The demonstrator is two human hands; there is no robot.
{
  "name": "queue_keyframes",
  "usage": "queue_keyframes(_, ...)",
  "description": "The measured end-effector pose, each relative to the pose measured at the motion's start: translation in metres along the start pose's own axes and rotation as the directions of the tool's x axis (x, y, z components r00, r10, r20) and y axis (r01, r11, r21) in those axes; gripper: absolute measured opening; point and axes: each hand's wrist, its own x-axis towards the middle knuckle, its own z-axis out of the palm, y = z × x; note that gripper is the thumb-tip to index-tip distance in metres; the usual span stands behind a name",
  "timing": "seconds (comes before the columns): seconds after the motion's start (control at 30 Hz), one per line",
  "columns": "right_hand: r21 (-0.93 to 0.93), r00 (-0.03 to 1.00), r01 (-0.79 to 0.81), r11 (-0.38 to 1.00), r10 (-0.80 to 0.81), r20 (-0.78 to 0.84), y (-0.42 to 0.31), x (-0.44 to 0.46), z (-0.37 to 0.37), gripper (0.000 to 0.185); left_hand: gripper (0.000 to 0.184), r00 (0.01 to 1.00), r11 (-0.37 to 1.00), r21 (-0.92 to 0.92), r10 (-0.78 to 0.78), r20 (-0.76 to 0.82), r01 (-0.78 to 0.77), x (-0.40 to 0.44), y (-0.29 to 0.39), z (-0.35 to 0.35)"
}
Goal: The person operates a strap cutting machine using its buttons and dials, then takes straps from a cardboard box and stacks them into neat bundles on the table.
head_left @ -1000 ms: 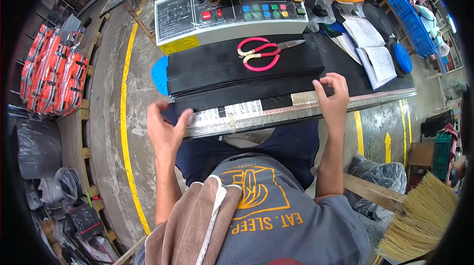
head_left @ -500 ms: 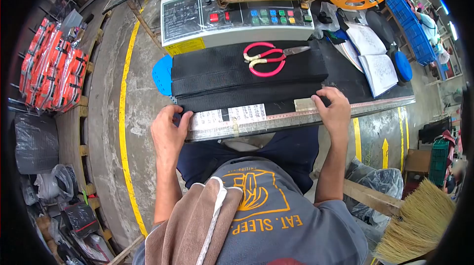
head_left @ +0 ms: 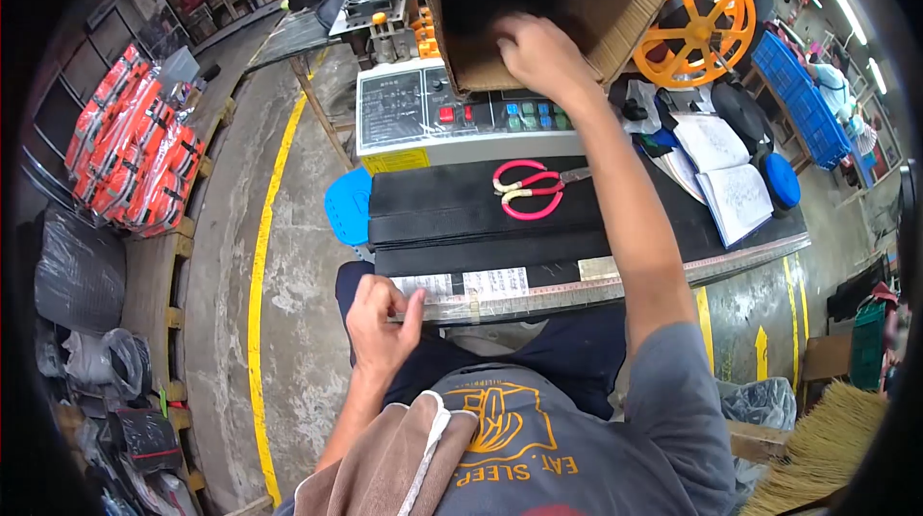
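Note:
My right hand reaches into the mouth of a cardboard box, its fingers loosely bent and apart, with nothing visible in them. My left hand is by the front edge of the table, fingers curled and thumb apart, holding nothing I can see. Beside it, a measuring tape strip and paper labels run along the edge under clear tape. Behind these lie flat black ribbed strips. Scissors with red and white handles rest on them. The inside of the box is dark.
A control panel with coloured buttons stands below the box. An open notebook, a blue round lid and an orange reel are at the right. A blue stool-like piece sits left of the table.
My right hand has left the black strip at the table edge and moved up and forward into the box. My left hand has come off the strip's left end. The view has tilted up.

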Motion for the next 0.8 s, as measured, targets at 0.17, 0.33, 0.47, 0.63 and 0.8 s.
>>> queue_keyframes(0.17,-0.332,0.986,-0.101,0.938,0.14,0.094,0.02,0.044,0.069,0.034,0.034,1.0,0.999,0.023,-0.023,-0.011,0.023,-0.007,-0.006,-0.013)
queue_keyframes(0.33,-0.248,0.981,0.122,0.961,-0.155,-0.118,-0.024,0.005,-0.001,0.025,0.028,0.996,0.999,-0.002,0.047,-0.073,-0.047,0.002,-0.013,-0.032)
queue_keyframes(0.47,0.388,0.966,-0.161,0.907,0.064,0.251,-0.111,-0.073,-0.098,0.016,0.028,0.973,0.974,-0.002,0.227,-0.033,-0.227,0.03,0.017,-0.049)
queue_keyframes(0.63,0.578,0.86,0.011,0.816,-0.303,0.411,-0.162,-0.152,-0.139,0.017,0.042,0.812,0.876,-0.109,0.477,0.336,-0.47,0.074,0.076,-0.044)
queue_keyframes(0.8,0.493,0.831,-0.262,0.83,-0.066,0.553,-0.115,-0.21,-0.182,0.014,0.043,0.649,0.91,-0.404,0.366,0.667,-0.099,0.066,0.025,-0.046)
